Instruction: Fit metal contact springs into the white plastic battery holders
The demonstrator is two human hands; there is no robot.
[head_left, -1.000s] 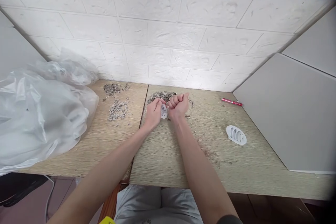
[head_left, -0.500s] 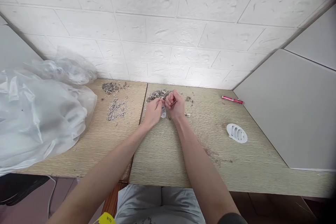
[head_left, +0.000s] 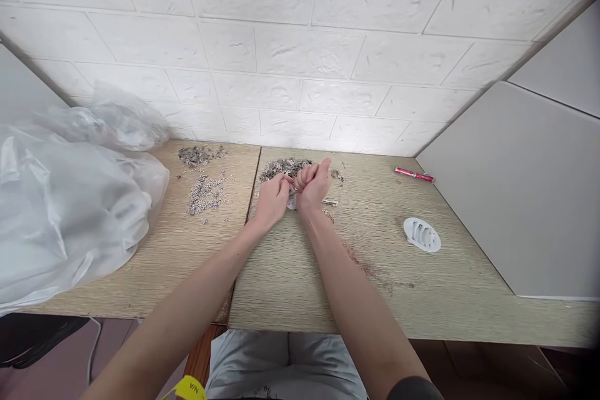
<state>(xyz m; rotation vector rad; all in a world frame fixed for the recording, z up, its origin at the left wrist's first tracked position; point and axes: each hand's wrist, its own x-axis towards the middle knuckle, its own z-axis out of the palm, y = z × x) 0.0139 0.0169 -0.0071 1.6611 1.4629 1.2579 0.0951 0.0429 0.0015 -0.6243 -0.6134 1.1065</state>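
My left hand is closed in a pinch near the middle of the table, its fingertips meeting those of my right hand. What it pinches is too small to name. My right hand has its fingers curled in, thumb side up; anything inside is hidden. A white oval card shows partly between and below the hands. Just behind them lies a pile of small dark metal pieces. A thin metallic item rests right of my right wrist.
Two groups of small pieces lie on the left tabletop, beside large translucent plastic bags. To the right are a second white oval card and a red pen. A white brick-patterned wall stands behind; a grey panel borders the right.
My right hand has turned slightly at the wrist, its thumb tilting to the right. More of the thin metallic item shows beside it. The whole view has shifted a little.
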